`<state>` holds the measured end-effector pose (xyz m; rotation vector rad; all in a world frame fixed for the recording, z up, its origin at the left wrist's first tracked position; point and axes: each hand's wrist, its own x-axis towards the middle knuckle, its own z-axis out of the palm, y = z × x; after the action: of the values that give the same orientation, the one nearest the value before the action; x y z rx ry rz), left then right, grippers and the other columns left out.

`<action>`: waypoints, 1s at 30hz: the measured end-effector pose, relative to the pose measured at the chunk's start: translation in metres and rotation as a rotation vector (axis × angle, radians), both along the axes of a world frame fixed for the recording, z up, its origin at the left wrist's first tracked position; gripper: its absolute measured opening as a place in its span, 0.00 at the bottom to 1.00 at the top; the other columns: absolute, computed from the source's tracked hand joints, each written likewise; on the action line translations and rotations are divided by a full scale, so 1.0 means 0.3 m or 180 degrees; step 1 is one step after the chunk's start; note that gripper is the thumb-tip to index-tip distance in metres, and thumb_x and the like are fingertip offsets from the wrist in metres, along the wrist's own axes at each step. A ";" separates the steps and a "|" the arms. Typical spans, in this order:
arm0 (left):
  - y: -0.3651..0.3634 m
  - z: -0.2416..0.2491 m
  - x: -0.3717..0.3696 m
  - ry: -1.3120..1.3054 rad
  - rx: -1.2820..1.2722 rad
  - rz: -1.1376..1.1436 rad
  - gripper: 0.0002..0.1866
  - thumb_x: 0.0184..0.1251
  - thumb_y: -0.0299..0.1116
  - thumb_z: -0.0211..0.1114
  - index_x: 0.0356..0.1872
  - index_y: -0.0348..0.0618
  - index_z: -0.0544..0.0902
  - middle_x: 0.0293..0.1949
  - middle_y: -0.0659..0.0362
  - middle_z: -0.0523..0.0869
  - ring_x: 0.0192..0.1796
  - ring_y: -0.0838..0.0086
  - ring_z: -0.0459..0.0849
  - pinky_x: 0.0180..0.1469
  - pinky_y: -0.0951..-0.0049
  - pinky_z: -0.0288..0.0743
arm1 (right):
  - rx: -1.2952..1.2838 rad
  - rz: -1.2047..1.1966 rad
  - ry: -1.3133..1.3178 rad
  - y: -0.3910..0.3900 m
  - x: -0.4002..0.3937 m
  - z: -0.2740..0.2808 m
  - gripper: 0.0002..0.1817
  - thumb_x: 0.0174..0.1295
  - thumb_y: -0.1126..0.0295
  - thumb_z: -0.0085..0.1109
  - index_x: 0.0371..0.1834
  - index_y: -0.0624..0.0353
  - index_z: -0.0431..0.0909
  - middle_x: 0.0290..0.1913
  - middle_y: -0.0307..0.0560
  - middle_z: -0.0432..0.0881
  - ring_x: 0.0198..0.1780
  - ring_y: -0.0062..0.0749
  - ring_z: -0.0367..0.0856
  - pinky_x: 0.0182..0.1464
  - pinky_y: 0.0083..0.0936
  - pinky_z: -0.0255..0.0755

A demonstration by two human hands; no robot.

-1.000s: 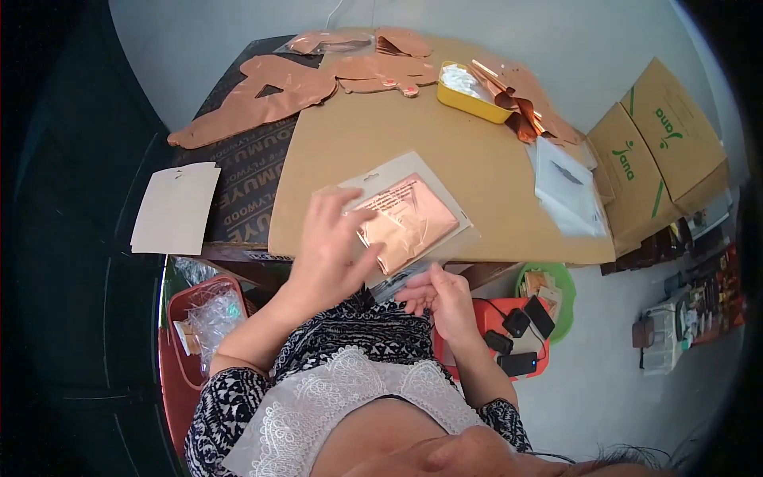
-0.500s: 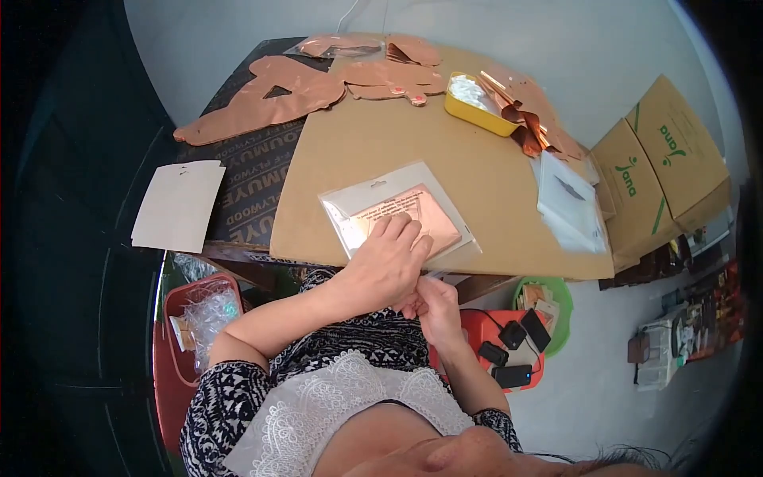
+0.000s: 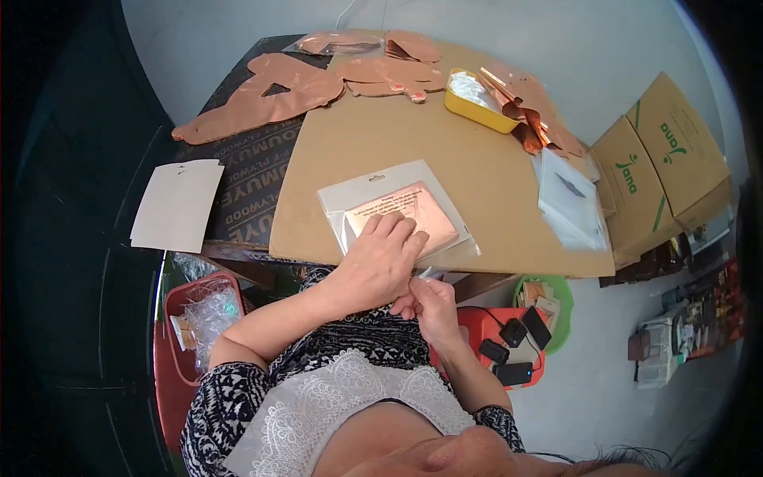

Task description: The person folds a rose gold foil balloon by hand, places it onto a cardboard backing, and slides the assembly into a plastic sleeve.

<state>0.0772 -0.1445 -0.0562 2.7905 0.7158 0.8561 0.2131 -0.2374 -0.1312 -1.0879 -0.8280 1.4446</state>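
A clear plastic package with a white hang-hole card (image 3: 374, 180) lies near the table's front edge. Inside shows a folded copper-pink piece (image 3: 433, 220) with black print. My left hand (image 3: 375, 258) rests on its lower part, fingers laid out over it and holding nothing. Just below and to the right, at the table edge, my right hand (image 3: 433, 310) is closed in a pinch close to my left wrist. A thin whitish sliver shows above its fingers, but what they hold is too small to tell.
Copper-coloured cutouts (image 3: 302, 87) lie along the back. A yellow tub (image 3: 481, 115) of white material, clear sleeves (image 3: 568, 199) and cardboard boxes (image 3: 668, 159) are at right. White cards (image 3: 176, 205) lie left. Below are a red bin (image 3: 171, 318), a red stool (image 3: 473, 322) with devices and a green basin (image 3: 564, 318).
The package and my left hand have shifted very slightly left. My right hand has moved a little, and the whitish sliver above its fingers shows more.
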 end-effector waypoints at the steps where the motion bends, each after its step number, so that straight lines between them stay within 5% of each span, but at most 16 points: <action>1: 0.002 0.000 -0.004 0.0004 0.0008 -0.0009 0.22 0.48 0.27 0.64 0.47 0.37 0.74 0.47 0.49 0.75 0.53 0.54 0.73 0.56 0.57 0.67 | -0.0033 0.0006 0.0030 0.000 -0.003 0.006 0.17 0.71 0.61 0.46 0.32 0.62 0.79 0.24 0.49 0.84 0.19 0.19 0.73 0.24 0.16 0.65; 11: 0.073 0.028 -0.099 0.0334 0.0060 0.0660 0.29 0.47 0.38 0.72 0.49 0.35 0.72 0.49 0.47 0.74 0.54 0.52 0.72 0.55 0.58 0.68 | 0.0371 0.1033 -0.0191 -0.046 0.013 0.151 0.15 0.71 0.67 0.47 0.45 0.68 0.78 0.31 0.49 0.84 0.27 0.22 0.77 0.31 0.17 0.70; 14: 0.081 0.019 -0.104 0.0318 -0.0114 0.0793 0.30 0.48 0.39 0.72 0.51 0.33 0.71 0.51 0.44 0.73 0.55 0.50 0.71 0.56 0.57 0.68 | 0.1799 0.1260 -0.0048 -0.084 -0.013 0.271 0.11 0.69 0.74 0.45 0.45 0.69 0.77 0.35 0.50 0.82 0.35 0.28 0.78 0.40 0.22 0.73; 15: 0.079 0.016 -0.101 0.0239 -0.0088 0.0871 0.31 0.48 0.39 0.73 0.51 0.33 0.71 0.52 0.43 0.73 0.56 0.50 0.71 0.57 0.56 0.67 | 0.2395 0.1545 -0.0113 -0.070 -0.008 0.331 0.07 0.68 0.79 0.46 0.40 0.65 0.75 0.40 0.54 0.79 0.41 0.42 0.76 0.45 0.37 0.72; 20: 0.070 0.012 -0.091 -0.0085 0.0210 0.1140 0.35 0.46 0.39 0.75 0.54 0.32 0.69 0.57 0.39 0.69 0.59 0.46 0.68 0.60 0.53 0.64 | 0.2866 0.2296 0.0876 -0.105 -0.074 0.421 0.10 0.70 0.73 0.45 0.47 0.58 0.77 0.54 0.52 0.67 0.50 0.38 0.70 0.53 0.33 0.67; 30: 0.085 0.035 -0.237 -0.0156 0.0236 0.1423 0.40 0.39 0.42 0.78 0.56 0.37 0.70 0.58 0.42 0.70 0.61 0.47 0.68 0.63 0.54 0.62 | 0.2142 0.3603 0.1636 -0.096 -0.113 0.452 0.11 0.70 0.68 0.46 0.48 0.54 0.78 0.59 0.56 0.60 0.51 0.40 0.67 0.52 0.32 0.67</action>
<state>0.0063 -0.1191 -0.0457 2.6987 1.3558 1.0316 0.1792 -0.2661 0.0045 0.3807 -1.4795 1.9611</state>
